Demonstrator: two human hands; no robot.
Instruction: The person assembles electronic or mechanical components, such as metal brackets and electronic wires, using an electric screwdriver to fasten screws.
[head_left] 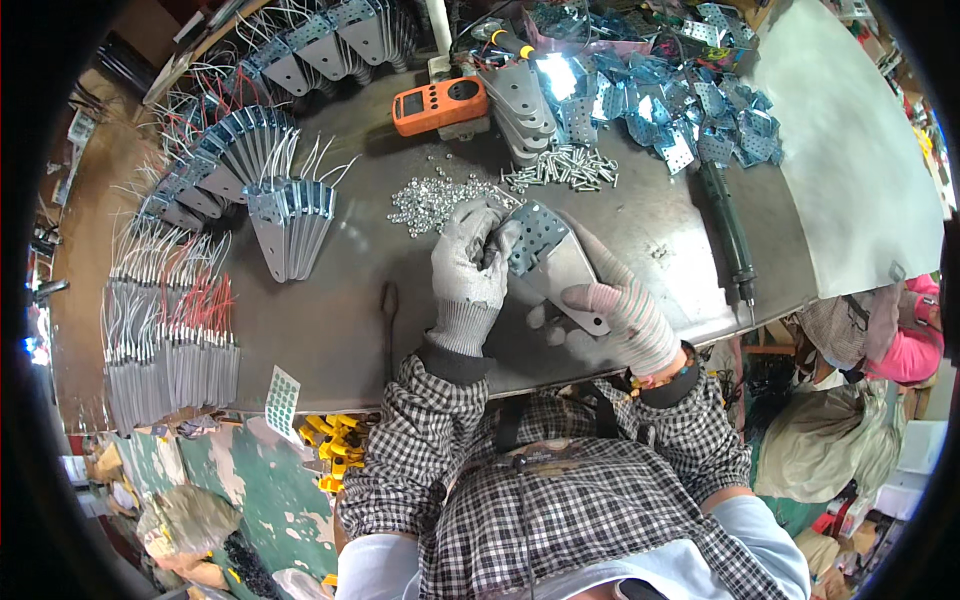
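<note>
My right hand [632, 315], in a striped knit glove, is closed around a grey tapered metal plate [568, 280] with a hole at its narrow end. At the plate's upper end sits a bluish perforated metal bracket [535, 236]. Close against the bracket's left edge, my left hand [468, 262] in a grey glove has its fingers curled and pinched together. Whatever those fingertips hold is hidden. Just beyond my left hand lies a pile of small silver nuts [425, 203]. A heap of silver screws [568, 168] lies behind the bracket.
Stacked grey plates [518, 110] and heaped blue brackets [690, 110] lie at the back. A black electric screwdriver [728, 232] rests at the right, an orange meter [440, 105] at back left. Assembled wired plates [290, 225] and grey wired bars [170, 375] cover the left side.
</note>
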